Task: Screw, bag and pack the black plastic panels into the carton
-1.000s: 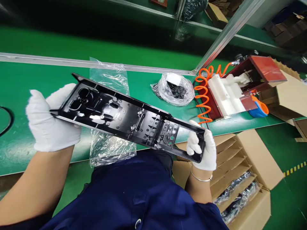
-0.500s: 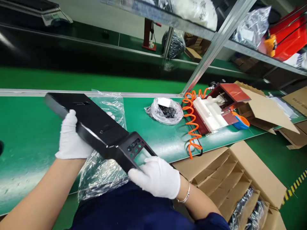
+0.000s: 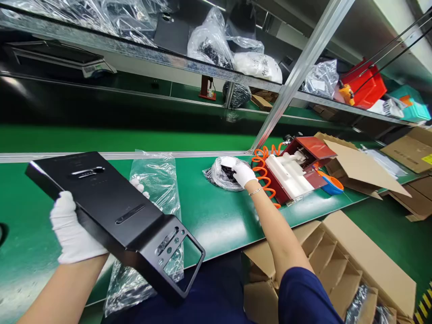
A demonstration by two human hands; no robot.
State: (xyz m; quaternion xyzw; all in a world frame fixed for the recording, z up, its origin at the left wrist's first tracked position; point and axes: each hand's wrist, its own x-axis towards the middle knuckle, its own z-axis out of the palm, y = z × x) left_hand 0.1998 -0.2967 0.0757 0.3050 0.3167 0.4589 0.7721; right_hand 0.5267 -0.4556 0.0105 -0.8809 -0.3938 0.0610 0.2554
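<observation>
My left hand [image 3: 72,229], in a white glove, grips a long black plastic panel [image 3: 114,211] near its far end and holds it flat side up above the green table [image 3: 209,216]. The panel's near end has a rectangular opening and small holes. My right hand [image 3: 242,172], also gloved, reaches out to a clear plastic bag of small black parts [image 3: 222,175] and its fingers curl into the bag's mouth. What the fingers hold is hidden.
An empty clear bag [image 3: 155,189] lies under the panel. An orange coiled hose [image 3: 265,173] and a red and white fixture [image 3: 297,168] stand right of the parts bag. Open cardboard boxes [image 3: 340,265] with dividers sit at my right. Shelves with bags run above.
The panel was turned from inner side up to flat side up. My right hand let go of its near end and reached out to the bag of black parts. My view lifted.
</observation>
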